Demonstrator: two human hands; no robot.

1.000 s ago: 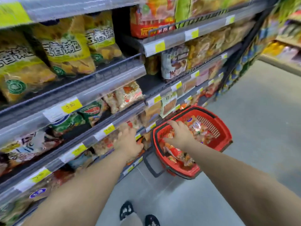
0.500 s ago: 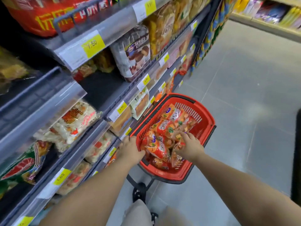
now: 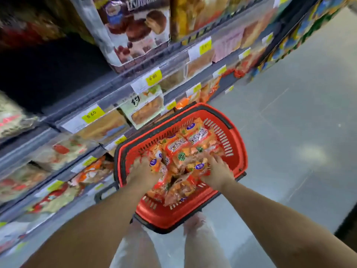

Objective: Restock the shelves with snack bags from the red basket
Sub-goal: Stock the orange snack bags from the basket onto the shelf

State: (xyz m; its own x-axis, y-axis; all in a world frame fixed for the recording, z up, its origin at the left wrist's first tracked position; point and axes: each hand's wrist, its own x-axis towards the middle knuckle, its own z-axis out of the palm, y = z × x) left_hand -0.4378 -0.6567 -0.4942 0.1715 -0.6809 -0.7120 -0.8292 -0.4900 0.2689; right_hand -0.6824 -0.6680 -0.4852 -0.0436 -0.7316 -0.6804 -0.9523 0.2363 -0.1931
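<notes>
**Gathering a clean handful from the basket**

We have both hands down in the red basket, which sits on the grey floor just beside the shelves, in front of our knees. The orange snack bags fill it from about 12 o'clock to 6 o'clock, heaped and overlapping, some lying flat with labels up, others tilted on edge.

Our left hand rests at the 9 o'clock side of the pile, fingers spread and curled onto the bags there; the motion blur keeps us from telling whether they have closed on one. Our right hand is at about 4 o'clock, fingers bent down into the crinkled film, seemingly pinching a bag, though we cannot say the grip is firm.

As we judge it, the step is to collect bags for the shelf. We would do well to:

- take bags from the top of the heap, not from underneath, so the rest does not spill over the rim;
- grip by the sealed edges, since the film looks slippery and the contents likely crush easily;
- press the two hands toward each other to lift a stack together;
- lift straight up, clear of the basket's black handle at 8 o'clock.

The shelf rows at 9 to 11 o'clock hold similar orange packs, a likely destination.
</notes>
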